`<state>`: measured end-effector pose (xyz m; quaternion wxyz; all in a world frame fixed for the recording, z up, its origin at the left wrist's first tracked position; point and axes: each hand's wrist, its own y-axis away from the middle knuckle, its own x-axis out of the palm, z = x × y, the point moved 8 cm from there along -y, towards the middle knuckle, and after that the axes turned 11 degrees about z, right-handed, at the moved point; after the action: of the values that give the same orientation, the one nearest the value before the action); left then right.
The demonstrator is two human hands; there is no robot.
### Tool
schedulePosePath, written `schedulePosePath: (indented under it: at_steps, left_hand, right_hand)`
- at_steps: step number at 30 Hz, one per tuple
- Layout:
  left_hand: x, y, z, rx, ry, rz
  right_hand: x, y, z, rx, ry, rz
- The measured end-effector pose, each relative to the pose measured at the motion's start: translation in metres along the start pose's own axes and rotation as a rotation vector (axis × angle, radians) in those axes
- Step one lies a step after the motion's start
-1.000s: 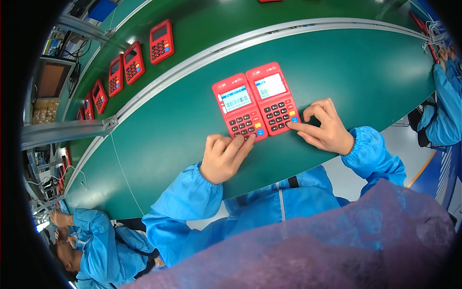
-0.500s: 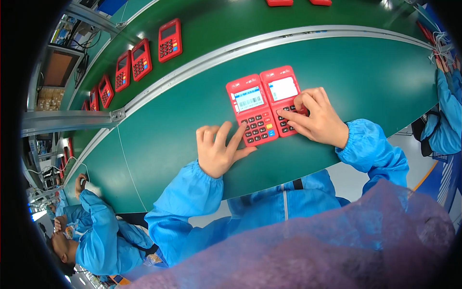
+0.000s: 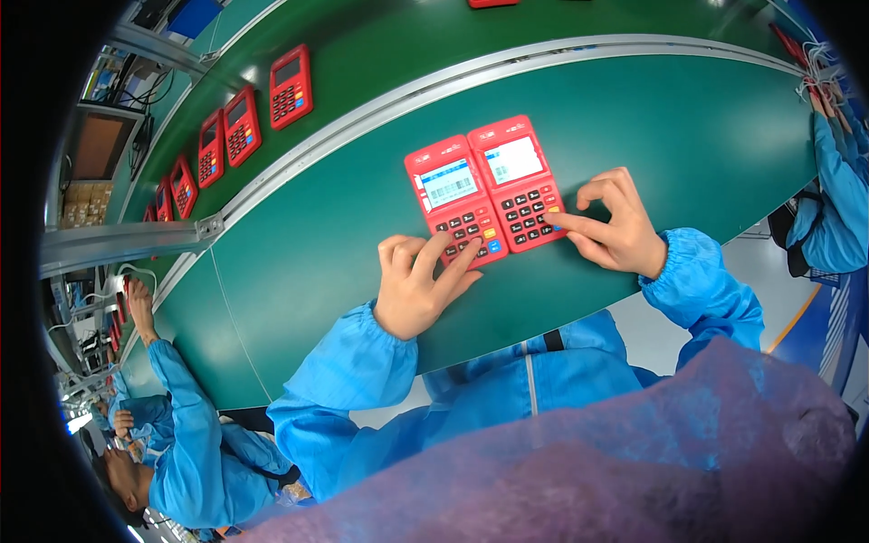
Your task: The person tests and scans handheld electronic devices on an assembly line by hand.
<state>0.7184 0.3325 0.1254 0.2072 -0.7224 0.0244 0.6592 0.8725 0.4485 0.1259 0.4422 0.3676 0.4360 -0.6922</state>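
Note:
Two red card payment terminals lie side by side on the green worktop, their screens lit and keypads facing me. On the left terminal (image 3: 449, 183) the screen has a blue bar and a barcode. The right terminal (image 3: 512, 161) has a mostly white screen. My left hand (image 3: 418, 282) is at the left terminal's lower end, a fingertip on its lower keys and the fingers apart. From the right, my right hand (image 3: 617, 226) reaches its index fingertip to the yellow key of the right terminal. Neither hand grips anything.
Past a metal rail (image 3: 362, 113), more red terminals (image 3: 291, 87) stand on a darker green surface. A metal post (image 3: 127, 240) juts in at left. A co-worker in a blue sleeve (image 3: 186, 389) works at left; another person's arm (image 3: 822, 154) and white cables (image 3: 817, 63) are at far right.
My left fingertip has gone lower on its keypad. My right hand has shifted from the left keys to the yellow key. The left co-worker's arm has stretched up toward the rail.

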Motion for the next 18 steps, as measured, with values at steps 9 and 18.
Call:
schedulePosePath:
  at_steps: [9,18]
  left_hand:
    - [0.007,-0.005,0.001,-0.006,0.006,0.048]
    - [0.008,-0.015,0.013,-0.062,-0.034,0.112]
  right_hand:
    - [0.004,-0.001,-0.003,0.0,0.045,0.035]
    - [0.01,-0.01,-0.016,0.113,0.023,0.028]
